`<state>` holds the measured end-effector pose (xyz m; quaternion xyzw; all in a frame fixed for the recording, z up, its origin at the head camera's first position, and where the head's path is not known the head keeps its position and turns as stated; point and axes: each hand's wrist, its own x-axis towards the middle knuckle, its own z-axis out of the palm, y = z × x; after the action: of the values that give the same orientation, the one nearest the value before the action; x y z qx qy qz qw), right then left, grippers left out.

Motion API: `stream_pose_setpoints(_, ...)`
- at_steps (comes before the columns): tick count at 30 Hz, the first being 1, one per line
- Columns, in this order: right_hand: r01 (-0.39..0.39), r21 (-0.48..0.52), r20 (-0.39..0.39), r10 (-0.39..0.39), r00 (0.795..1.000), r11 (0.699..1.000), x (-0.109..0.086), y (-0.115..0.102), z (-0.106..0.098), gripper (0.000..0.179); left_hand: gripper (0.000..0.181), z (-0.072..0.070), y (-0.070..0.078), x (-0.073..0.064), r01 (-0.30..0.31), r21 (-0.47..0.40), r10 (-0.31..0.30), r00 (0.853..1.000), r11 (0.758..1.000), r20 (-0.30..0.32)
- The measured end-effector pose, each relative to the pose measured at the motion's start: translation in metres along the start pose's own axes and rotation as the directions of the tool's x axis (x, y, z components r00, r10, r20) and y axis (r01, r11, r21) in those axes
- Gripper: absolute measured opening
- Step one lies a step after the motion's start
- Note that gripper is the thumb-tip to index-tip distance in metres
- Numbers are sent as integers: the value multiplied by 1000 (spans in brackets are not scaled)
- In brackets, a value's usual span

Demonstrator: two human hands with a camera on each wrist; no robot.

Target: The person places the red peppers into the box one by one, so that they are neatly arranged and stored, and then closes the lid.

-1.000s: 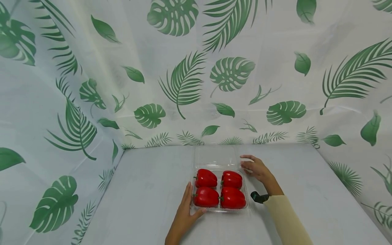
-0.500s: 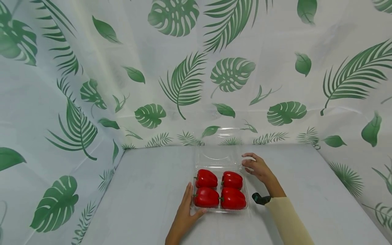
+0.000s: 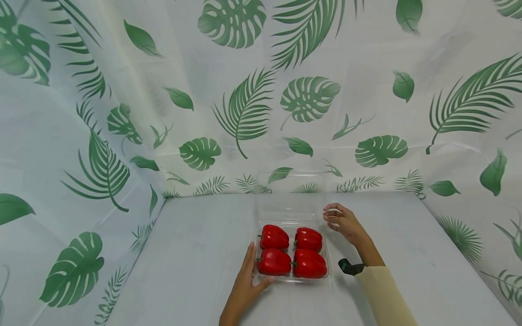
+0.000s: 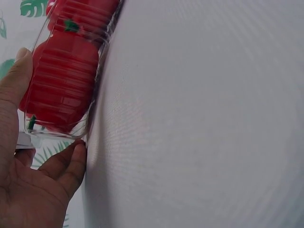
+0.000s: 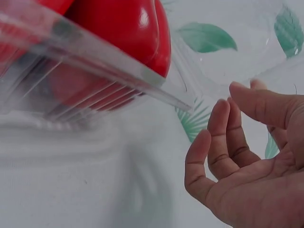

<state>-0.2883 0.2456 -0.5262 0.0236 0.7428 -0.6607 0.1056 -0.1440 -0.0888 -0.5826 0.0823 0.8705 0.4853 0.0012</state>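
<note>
Red bell peppers point(image 3: 274, 237), several of them, lie in two rows in a clear plastic clamshell container point(image 3: 293, 280). Its clear lid point(image 3: 290, 199) stands raised at the back, hinged to the tray. My left hand point(image 3: 248, 286) holds the near left corner, thumb at the front and fingers along the left side. In the left wrist view a pepper point(image 4: 64, 76) shows through the ribbed wall, between thumb and fingers. My right hand point(image 3: 344, 224) is at the lid's right edge. In the right wrist view its thumb and index tips meet at the lid's edge; the other fingers curl loosely below.
A pale cloth point(image 3: 195, 253) covers the table under the container. Leaf-printed sheets point(image 3: 155, 136) stand along the back and both sides. A dark device point(image 3: 350, 267) is strapped to the right wrist, just above a cream sleeve point(image 3: 383, 294).
The lid has swung up from low behind the tray to a raised position. My right hand has shifted slightly right along with it. The left hand and the peppers stay in place.
</note>
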Motion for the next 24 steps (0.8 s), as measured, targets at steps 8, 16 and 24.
stream_pose_setpoints(8, 54, -48, 22, -53, 998, 997, -11, 7, -5, 31, 101, 1, -1, 0, -16, -4, 16, 1000, 1000, -12)
stream_pose_setpoints(16, 78, -39, 37, -77, 996, 996, -17, 15, -7, 20, 101, 2, -1, 0, -22, 2, 22, 1000, 1000, -14)
stream_pose_setpoints(24, 45, -14, 69, -43, 997, 999, -22, 20, -8, 16, 101, 2, -2, 0, -25, 8, 25, 1000, 1000, -13)
